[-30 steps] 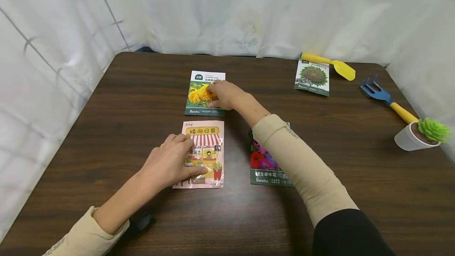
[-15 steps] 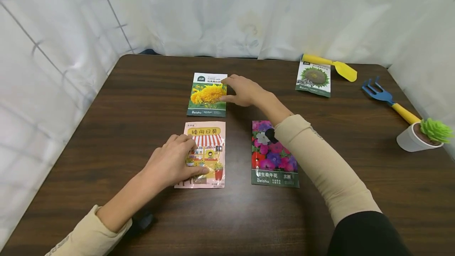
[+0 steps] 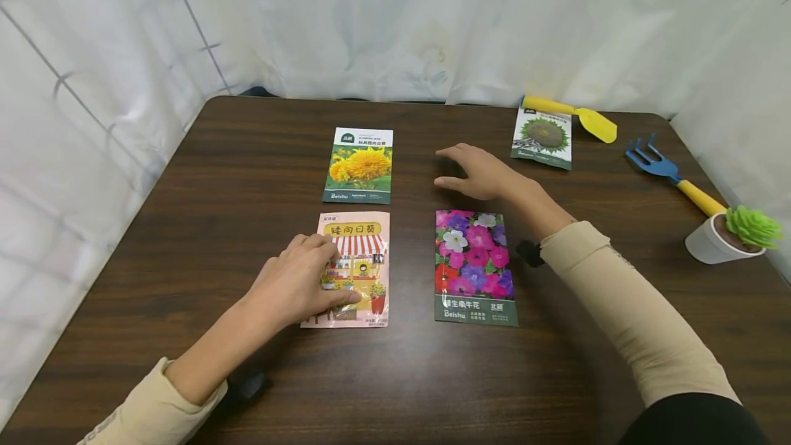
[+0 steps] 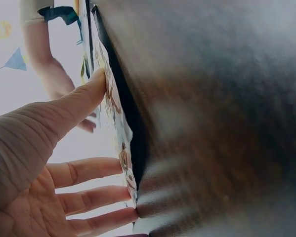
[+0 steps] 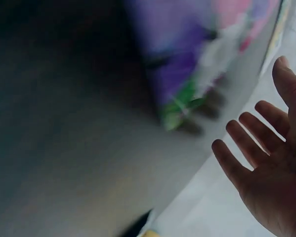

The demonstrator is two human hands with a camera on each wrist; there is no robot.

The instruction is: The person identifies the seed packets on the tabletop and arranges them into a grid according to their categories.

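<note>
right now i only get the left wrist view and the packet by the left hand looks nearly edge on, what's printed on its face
Observer: The head view shows it: the pink packet has a shop front under a red and white striped awning.
Operator: ok and is the right hand holding anything
Observer: No, the right hand is off to the side with its palm bare in the right wrist view; it holds nothing.
Operator: does a tool lie on any other packet
Observer: Yes, a yellow scoop toward the far right has its handle across the top of the sunflower packet.
</note>
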